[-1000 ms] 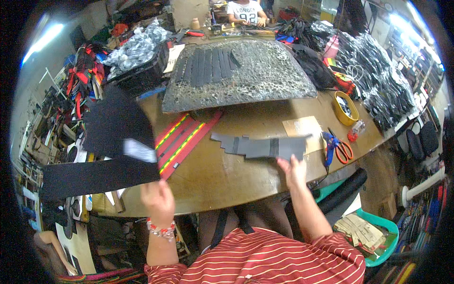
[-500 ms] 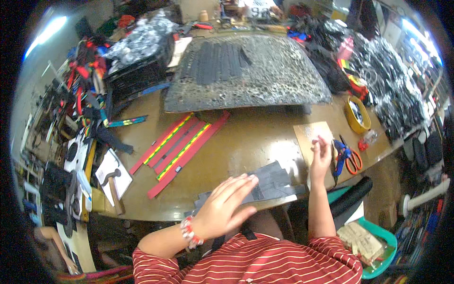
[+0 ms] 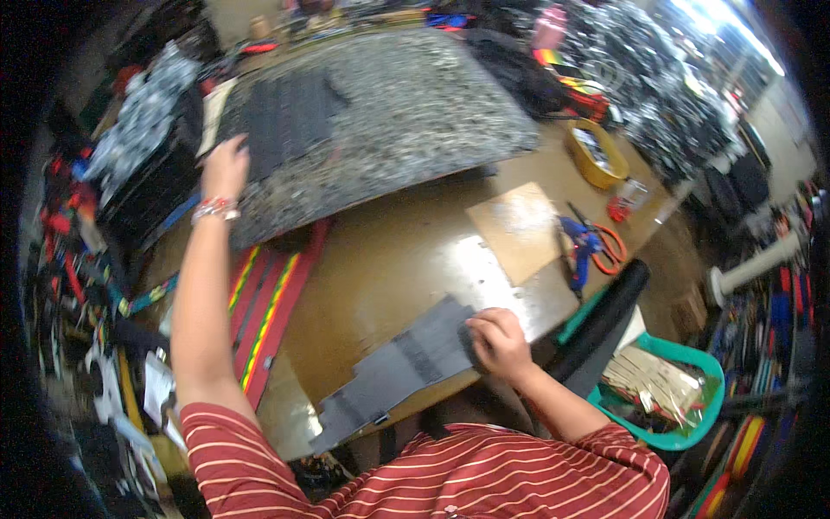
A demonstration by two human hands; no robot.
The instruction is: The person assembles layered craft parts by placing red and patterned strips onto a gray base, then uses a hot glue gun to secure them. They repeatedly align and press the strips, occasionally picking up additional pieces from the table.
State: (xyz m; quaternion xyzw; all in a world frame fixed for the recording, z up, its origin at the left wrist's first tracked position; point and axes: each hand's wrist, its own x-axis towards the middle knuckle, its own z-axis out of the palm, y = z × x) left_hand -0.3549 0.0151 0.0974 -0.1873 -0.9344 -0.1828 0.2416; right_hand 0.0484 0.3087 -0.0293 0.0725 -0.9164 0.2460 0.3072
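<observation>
Grey fabric strip [image 3: 398, 372] pinned by clenched right hand [image 3: 497, 342] | left hand [image 3: 225, 169] flat on black strips [image 3: 285, 121]

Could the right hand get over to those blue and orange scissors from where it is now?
Probably yes. The right hand rests on the dark fabric strip at the table's near edge, and the scissors lie just beyond it on the same side, with only bare tabletop and a flat cardboard sheet between them.
</observation>
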